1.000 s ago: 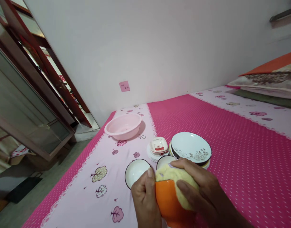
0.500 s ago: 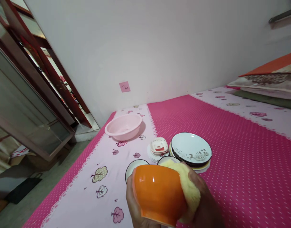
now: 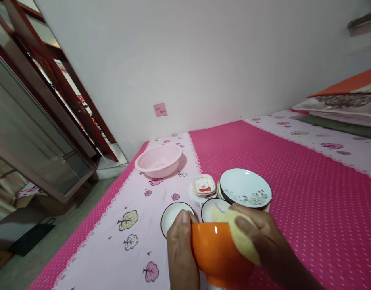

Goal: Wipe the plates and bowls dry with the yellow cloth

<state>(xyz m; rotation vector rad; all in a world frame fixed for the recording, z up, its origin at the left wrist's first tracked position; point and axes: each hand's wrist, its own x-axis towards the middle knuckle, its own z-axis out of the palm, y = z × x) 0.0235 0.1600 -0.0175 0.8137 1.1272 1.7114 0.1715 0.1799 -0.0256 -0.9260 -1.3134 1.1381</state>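
An orange bowl is held up low in the view, tilted a little. My left hand grips its left side, thumb at the rim. On its right side my right hand presses a yellow cloth against the bowl, fingers closed on the cloth. Just beyond the bowl lie two small dark-rimmed white dishes, the left dish and the right dish, both partly hidden. The bowl's inside is out of sight.
Behind the dishes stand small square dishes on a stack of white plates, beside larger floral plates. A pink basin sits farther back on the patterned bedspread. Pillows lie at the right, near the wall.
The bowl has shifted slightly right and down. My left hand has moved from the bowl's lower side up to its rim, and the right hand has slid over the cloth.
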